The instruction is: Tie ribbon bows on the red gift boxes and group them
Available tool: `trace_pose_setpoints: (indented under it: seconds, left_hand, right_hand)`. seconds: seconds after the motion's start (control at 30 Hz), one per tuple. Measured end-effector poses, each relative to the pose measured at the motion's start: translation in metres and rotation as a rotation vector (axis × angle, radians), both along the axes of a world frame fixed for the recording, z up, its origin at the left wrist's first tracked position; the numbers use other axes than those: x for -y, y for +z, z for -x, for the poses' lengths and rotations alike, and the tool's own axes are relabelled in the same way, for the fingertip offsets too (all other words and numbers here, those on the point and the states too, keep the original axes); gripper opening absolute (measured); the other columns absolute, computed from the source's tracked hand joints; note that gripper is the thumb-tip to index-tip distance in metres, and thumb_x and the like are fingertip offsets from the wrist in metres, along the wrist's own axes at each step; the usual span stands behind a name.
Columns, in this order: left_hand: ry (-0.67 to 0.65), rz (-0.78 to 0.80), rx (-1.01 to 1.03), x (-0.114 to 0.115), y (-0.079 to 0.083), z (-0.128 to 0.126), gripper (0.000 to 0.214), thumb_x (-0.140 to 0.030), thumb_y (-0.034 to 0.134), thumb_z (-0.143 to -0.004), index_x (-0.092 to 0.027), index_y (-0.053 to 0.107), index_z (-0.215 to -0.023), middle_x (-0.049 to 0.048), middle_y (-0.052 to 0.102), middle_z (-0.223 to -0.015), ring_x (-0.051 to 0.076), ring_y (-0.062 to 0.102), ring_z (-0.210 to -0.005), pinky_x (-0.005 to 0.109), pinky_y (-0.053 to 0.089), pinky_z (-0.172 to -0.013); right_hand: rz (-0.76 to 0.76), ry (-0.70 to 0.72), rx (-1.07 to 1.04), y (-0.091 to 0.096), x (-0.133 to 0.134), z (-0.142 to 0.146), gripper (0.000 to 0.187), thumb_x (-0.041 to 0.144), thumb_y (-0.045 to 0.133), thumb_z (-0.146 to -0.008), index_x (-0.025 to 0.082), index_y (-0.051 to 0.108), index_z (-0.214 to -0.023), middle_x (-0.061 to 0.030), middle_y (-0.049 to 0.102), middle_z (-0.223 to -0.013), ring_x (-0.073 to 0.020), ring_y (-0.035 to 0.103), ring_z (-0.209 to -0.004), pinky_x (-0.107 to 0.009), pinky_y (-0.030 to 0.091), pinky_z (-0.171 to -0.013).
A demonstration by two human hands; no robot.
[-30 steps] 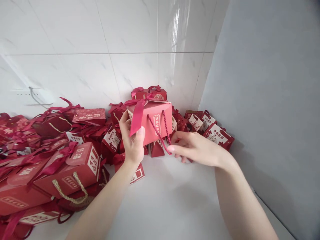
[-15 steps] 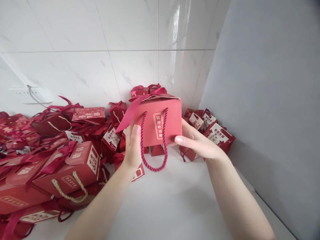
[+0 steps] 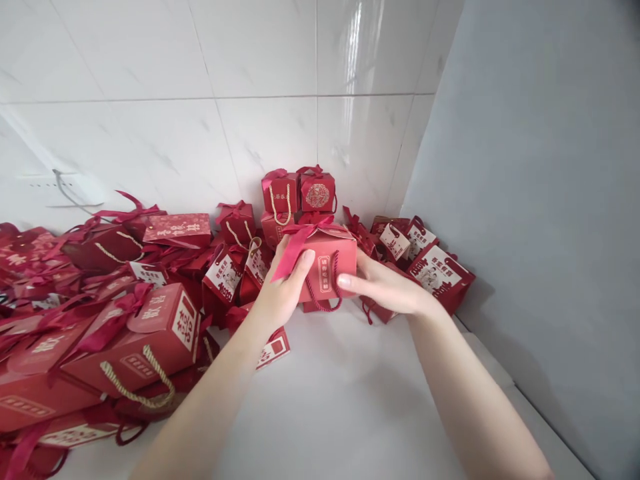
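A small red gift box (image 3: 327, 263) with a rope handle and a pink ribbon bow on top is gripped between both my hands, low among the pile near the wall corner. My left hand (image 3: 283, 293) wraps its left side, thumb across the front. On the box's right side my right hand (image 3: 385, 287) presses with closed fingers, thumb on the front edge. Two small red boxes (image 3: 299, 191) stand stacked right behind it against the tiled wall.
Many red gift boxes and bags lie heaped along the wall, larger ones with gold rope handles (image 3: 145, 340) at the left, small ones with white labels (image 3: 440, 273) at the right. A grey panel (image 3: 540, 200) closes the right side. White surface (image 3: 340, 400) lies below my arms.
The box was lifted and turned to face me, then moved forward and down to the pile by the wall. Both hands stayed on it.
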State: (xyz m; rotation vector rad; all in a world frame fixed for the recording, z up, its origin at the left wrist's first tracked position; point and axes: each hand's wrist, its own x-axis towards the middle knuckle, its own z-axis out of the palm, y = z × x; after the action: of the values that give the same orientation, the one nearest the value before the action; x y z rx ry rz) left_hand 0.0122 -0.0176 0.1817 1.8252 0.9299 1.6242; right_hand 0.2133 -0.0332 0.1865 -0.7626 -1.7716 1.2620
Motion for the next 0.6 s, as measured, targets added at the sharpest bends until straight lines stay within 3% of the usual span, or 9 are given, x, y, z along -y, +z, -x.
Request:
trace_pose_setpoints:
  seconds: [0.07,0.17,0.33,0.5,0.6]
  left_hand:
    - [0.014,0.032,-0.202,0.003,0.003,-0.002,0.053,-0.052,0.064,-0.087,-0.030,0.057,-0.135,0.0082,0.061,-0.132,0.033,0.052,-0.129,0.049,0.042,-0.109]
    - [0.053,0.113,-0.380,0.009,0.009,0.000,0.058,-0.054,0.053,-0.093,-0.033,0.043,-0.146,0.0054,0.050,-0.147,0.030,0.045,-0.136,0.049,0.035,-0.114]
    - [-0.020,0.285,-0.366,0.013,0.017,0.007,0.051,-0.058,0.048,-0.093,-0.032,0.055,-0.136,0.0012,0.061,-0.135,0.028,0.055,-0.126,0.043,0.042,-0.109]
    - [-0.114,0.492,-0.331,0.010,0.021,0.016,0.051,-0.063,0.051,-0.090,-0.031,0.062,-0.127,0.0011,0.070,-0.121,0.028,0.063,-0.114,0.044,0.048,-0.102]
    - [-0.225,0.536,-0.374,0.009,0.022,0.021,0.049,-0.059,0.059,-0.087,-0.030,0.064,-0.125,0.0023,0.069,-0.122,0.029,0.064,-0.114,0.043,0.050,-0.101]
  right_hand:
    - [0.011,-0.031,-0.066,-0.002,-0.001,0.009,0.054,0.055,0.056,-0.092,0.031,0.051,-0.141,-0.0025,0.059,-0.139,-0.0248,0.059,-0.125,-0.047,0.046,-0.110]
    - [0.088,-0.085,-0.094,-0.004,-0.001,0.015,0.051,0.060,0.047,-0.095,0.031,0.056,-0.136,-0.0021,0.062,-0.136,-0.0238,0.059,-0.124,-0.045,0.045,-0.112]
    - [0.212,-0.064,0.005,-0.002,0.002,0.013,0.058,0.065,0.048,-0.092,0.031,0.053,-0.139,-0.0050,0.066,-0.130,-0.0270,0.066,-0.113,-0.044,0.060,-0.090]
    - [0.207,-0.111,0.050,-0.002,-0.001,0.009,0.060,0.067,0.048,-0.091,0.031,0.051,-0.140,-0.0067,0.065,-0.132,-0.0268,0.069,-0.107,-0.043,0.062,-0.085]
    - [0.273,-0.108,0.053,-0.003,-0.005,0.004,0.062,0.069,0.047,-0.091,0.030,0.051,-0.139,-0.0081,0.067,-0.129,-0.0274,0.070,-0.104,-0.042,0.065,-0.079]
